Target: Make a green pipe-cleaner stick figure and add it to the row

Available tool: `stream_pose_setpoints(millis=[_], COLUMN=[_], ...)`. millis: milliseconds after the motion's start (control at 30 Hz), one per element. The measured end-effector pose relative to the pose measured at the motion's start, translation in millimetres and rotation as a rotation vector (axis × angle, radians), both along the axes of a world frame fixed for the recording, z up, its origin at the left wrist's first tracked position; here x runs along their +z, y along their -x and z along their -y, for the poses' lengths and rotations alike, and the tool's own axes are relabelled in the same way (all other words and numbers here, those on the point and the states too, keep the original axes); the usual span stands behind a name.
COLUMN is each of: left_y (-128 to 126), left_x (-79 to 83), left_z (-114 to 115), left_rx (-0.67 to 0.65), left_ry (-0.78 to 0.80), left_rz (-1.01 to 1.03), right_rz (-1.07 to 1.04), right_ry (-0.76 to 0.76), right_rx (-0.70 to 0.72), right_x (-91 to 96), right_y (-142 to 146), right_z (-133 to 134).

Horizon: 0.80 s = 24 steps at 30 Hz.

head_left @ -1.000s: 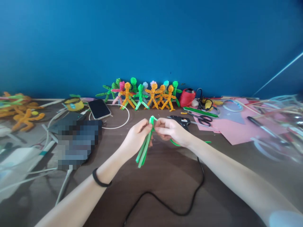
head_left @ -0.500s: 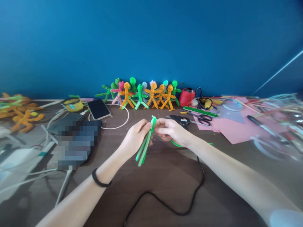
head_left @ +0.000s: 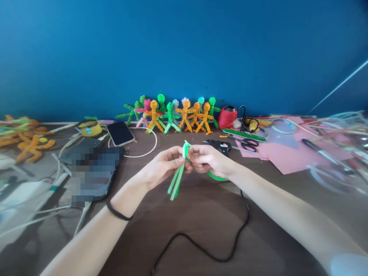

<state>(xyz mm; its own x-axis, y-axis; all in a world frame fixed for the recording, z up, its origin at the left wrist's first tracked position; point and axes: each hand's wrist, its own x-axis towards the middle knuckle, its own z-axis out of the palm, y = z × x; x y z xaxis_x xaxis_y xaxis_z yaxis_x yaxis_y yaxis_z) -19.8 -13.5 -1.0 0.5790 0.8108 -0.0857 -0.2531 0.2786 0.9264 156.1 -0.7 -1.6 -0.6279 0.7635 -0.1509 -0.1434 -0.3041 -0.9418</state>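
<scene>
My left hand (head_left: 166,163) is closed on a bundle of green pipe cleaners (head_left: 176,182), pinching it between thumb and fingers just below its looped top. The loose ends hang down and slightly left over the table. My right hand (head_left: 205,159) is closed too, its thumb and fingertips pinching at the bundle's upper right side. A length of green pipe cleaner (head_left: 217,177) curves out below that hand. The exact spot where the right fingers grip is partly hidden.
Pipe-cleaner figures (head_left: 170,117) stand against the blue wall. A glue gun (head_left: 220,145), scissors (head_left: 249,144) and pink paper (head_left: 283,159) lie to the right. On the left are a phone (head_left: 120,133), a pixelated dark device (head_left: 99,172) and cables. A black cord (head_left: 212,255) crosses the front.
The left hand has shifted its hold, and its thumb now lies lower on the bundle. The bundle's loose ends hang a little further right. The right hand stays almost in place.
</scene>
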Motion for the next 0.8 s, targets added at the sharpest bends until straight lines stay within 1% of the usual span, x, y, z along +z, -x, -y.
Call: stream_pose_setpoints(millis=[133, 267, 333, 500, 667, 800], left_y=[-1.3, -2.3, -2.8, -3.6, -4.3, -3.9], left_x=[1.0, 1.0, 1.3, 2.0, -0.3, -2.8], left_z=[0.1, 0.7, 1.3, 1.5, 0.1, 0.0], left_rx=[0.021, 0.065, 0.081, 0.07, 0.057, 0.065], left_ry=[-0.016, -0.004, -0.019, -0.05, -0.036, -0.005], left_rz=[-0.009, -0.036, -0.048, -0.038, 0.005, 0.022], right_rz=[-0.021, -0.028, -0.028, -0.064, -0.141, -0.122], right_ry=[0.008, -0.026, -0.02, 0.035, -0.019, -0.059], right_rx=[0.03, 0.005, 0.009, 0.085, 0.104, 0.092], right_x=[-0.6, -3.5, -4.4, -4.5, -6.0, -9.0], right_y=[0.6, -0.5, -1.5, -3.4, -3.7, -4.0], right_z=[0.1, -1.9, -3.0, -2.9, -3.1, -5.0])
